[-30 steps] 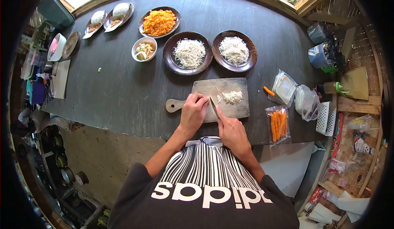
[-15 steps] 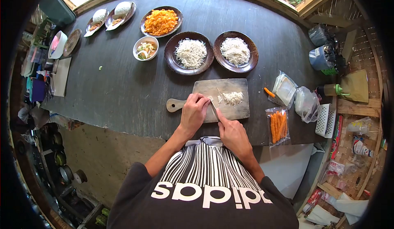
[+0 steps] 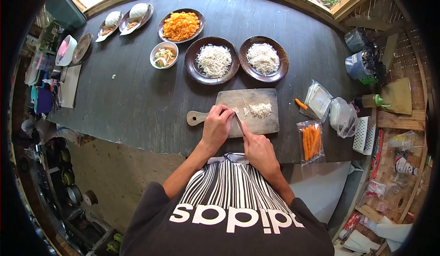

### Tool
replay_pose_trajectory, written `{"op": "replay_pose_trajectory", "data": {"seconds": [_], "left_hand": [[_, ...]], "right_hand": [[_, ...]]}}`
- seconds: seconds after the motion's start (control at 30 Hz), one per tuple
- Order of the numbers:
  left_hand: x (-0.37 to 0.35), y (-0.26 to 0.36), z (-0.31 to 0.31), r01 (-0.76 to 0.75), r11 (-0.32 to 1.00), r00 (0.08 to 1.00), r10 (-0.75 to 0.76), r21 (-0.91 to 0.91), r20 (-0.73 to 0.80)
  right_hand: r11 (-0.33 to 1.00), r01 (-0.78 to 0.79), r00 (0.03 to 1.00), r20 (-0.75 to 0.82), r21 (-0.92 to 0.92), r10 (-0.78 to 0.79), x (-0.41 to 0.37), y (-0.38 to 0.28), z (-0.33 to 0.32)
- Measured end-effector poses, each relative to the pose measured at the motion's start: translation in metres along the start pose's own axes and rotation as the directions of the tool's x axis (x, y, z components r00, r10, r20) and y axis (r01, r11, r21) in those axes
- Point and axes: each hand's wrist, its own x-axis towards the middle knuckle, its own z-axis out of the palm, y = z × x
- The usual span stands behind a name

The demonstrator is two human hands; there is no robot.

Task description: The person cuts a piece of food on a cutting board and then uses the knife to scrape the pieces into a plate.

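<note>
A wooden cutting board (image 3: 261,128) with a round handle lies at the table's near side. On it, my left hand (image 3: 216,127) has its fingers bent together, pinning a small pale piece of food (image 3: 235,110) at the fingertips. My right hand (image 3: 260,151) grips a knife (image 3: 239,122), its blade against that piece, close to the left fingertips. Thin whitish shreds (image 3: 260,110) form a small heap on the board's right half. Beyond the board stand two dark brown plates, the left plate (image 3: 189,68) and the right plate (image 3: 284,63), both piled with similar shreds.
A plate of chopped orange food (image 3: 181,25) and a bowl of mixed vegetables (image 3: 164,56) stand farther back. Two plates with rice mounds (image 3: 138,10) are at far left. Bagged carrots (image 3: 311,141), a loose carrot piece (image 3: 301,103) and plastic bags (image 3: 343,117) lie right.
Both hands and the knife hold nearly the same pose at the board. The camera view has shifted very slightly.
</note>
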Motion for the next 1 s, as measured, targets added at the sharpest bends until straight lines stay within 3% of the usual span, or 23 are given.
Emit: {"op": "replay_pose_trajectory", "data": {"seconds": [0.27,0.67,1.0], "left_hand": [[-0.003,-0.001,0.0,-0.005,1.0,1.0,0.005,0.012,0.011],[-0.003,-0.002,0.002,-0.001,1.0,1.0,0.001,0.009,0.003],[-0.003,-0.001,-0.002,-0.01,1.0,1.0,0.01,0.009,0.017]], "right_hand": [[0.997,0.061,0.996,-0.074,0.045,-0.057,0.014,0.003,0.007],[0.998,0.03,1.0,0.007,0.052,-0.031,0.0,0.004,-0.001],[0.997,0.056,0.997,-0.058,0.05,-0.053,0.018,-0.001,0.007]]}}
